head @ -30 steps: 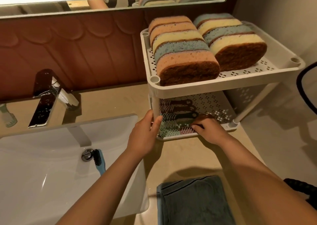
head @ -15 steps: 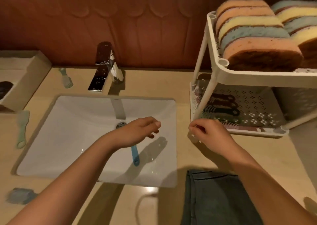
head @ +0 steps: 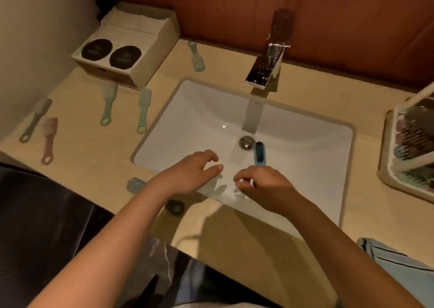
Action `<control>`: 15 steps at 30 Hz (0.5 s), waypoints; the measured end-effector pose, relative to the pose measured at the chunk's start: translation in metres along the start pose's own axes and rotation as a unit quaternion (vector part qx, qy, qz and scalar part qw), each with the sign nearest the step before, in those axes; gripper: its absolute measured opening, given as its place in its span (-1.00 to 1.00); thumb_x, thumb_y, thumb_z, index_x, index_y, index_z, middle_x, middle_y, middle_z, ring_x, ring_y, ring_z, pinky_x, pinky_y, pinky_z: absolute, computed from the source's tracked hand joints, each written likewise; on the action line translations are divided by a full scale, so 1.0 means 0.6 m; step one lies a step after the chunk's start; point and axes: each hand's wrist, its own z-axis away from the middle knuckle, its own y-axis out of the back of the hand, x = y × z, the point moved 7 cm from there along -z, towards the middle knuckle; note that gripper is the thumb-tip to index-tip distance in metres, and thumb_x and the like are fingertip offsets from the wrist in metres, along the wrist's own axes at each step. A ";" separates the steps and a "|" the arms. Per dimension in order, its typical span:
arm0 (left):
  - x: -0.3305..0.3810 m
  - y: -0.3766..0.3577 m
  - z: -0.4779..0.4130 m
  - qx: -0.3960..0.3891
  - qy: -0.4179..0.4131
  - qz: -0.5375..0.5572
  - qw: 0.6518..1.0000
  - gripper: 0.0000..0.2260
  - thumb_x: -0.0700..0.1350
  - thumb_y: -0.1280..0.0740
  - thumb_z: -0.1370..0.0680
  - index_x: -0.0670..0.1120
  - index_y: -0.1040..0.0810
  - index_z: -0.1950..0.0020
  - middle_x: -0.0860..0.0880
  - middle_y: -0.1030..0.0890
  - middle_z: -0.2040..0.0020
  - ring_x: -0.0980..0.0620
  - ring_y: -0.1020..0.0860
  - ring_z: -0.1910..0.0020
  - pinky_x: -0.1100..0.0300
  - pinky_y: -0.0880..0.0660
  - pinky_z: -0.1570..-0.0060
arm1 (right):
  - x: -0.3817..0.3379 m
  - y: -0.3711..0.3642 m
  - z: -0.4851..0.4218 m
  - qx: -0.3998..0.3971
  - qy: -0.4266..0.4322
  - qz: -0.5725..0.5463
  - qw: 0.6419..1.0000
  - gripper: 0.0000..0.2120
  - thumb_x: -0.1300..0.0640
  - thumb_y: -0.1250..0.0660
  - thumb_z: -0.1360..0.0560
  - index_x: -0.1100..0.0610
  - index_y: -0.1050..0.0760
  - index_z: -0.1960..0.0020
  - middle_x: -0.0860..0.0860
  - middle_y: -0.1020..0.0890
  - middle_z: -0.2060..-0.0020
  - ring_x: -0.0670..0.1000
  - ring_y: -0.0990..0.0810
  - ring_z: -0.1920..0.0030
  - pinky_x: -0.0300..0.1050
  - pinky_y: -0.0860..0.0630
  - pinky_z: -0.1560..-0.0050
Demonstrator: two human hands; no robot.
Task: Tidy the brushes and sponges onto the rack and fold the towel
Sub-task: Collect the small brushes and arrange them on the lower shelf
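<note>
A blue brush [head: 259,153] lies in the white sink [head: 202,110] beside the drain. My right hand [head: 267,190] is over its handle, and the curled fingers pinch the handle's lower end. My left hand [head: 191,173] hovers just to the left, fingers relaxed, holding nothing. Several brushes lie on the counter: a green one [head: 196,57] behind the sink, two green [head: 108,105] [head: 143,112], a grey-green one [head: 35,119] and a pink one [head: 49,138] at left. The white rack [head: 389,178] at right holds brushes [head: 413,138] on its lower shelf. The blue towel [head: 399,260] lies at bottom right.
A chrome faucet [head: 270,56] stands behind the sink. A cardboard box [head: 126,47] with two dark discs sits at the back left. A blue-grey pad [head: 135,185] and a dark ring [head: 174,206] lie near the counter's front edge.
Both hands left the rack's lower shelf and moved left over the sink. My view swung left and down. My right hand has come down onto the blue brush's handle.
</note>
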 end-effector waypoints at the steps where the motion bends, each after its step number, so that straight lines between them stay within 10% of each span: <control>1: -0.019 0.010 0.004 0.019 0.009 -0.003 1.000 -0.64 0.09 -0.13 -0.60 -0.01 -0.34 -0.35 -0.03 -0.41 -0.35 -0.01 -0.41 -0.25 0.14 -0.35 -0.19 | -0.013 -0.006 -0.010 0.001 0.010 0.000 1.000 -0.75 0.02 -0.16 -0.58 -0.01 -0.53 -0.17 -0.02 -0.59 -0.09 0.00 -0.51 0.02 -0.08 -0.47 -0.03; 6: -0.152 0.082 0.044 0.171 0.085 -0.037 0.981 -0.83 0.02 -0.23 -0.57 -0.08 -0.45 0.03 -0.05 -0.53 0.08 -0.05 -0.50 0.10 0.10 -0.41 0.18 | -0.103 -0.057 -0.069 0.010 0.055 -0.010 0.998 -0.77 0.01 -0.24 -0.55 0.01 -0.53 -0.17 -0.01 -0.61 -0.02 -0.08 -0.42 0.09 -0.18 -0.36 0.06; 15: -0.300 0.099 0.091 0.159 0.180 -0.057 0.969 -0.69 0.16 -0.32 -0.45 -0.01 -0.41 -0.03 0.01 -0.51 0.05 -0.03 -0.49 0.06 0.06 -0.49 0.10 | -0.232 -0.142 -0.135 -0.046 0.060 0.021 0.997 -0.34 -0.17 -0.39 -0.40 -0.06 -0.23 -0.41 -0.04 -0.27 -0.37 0.02 -0.30 -0.34 -0.07 -0.38 -0.25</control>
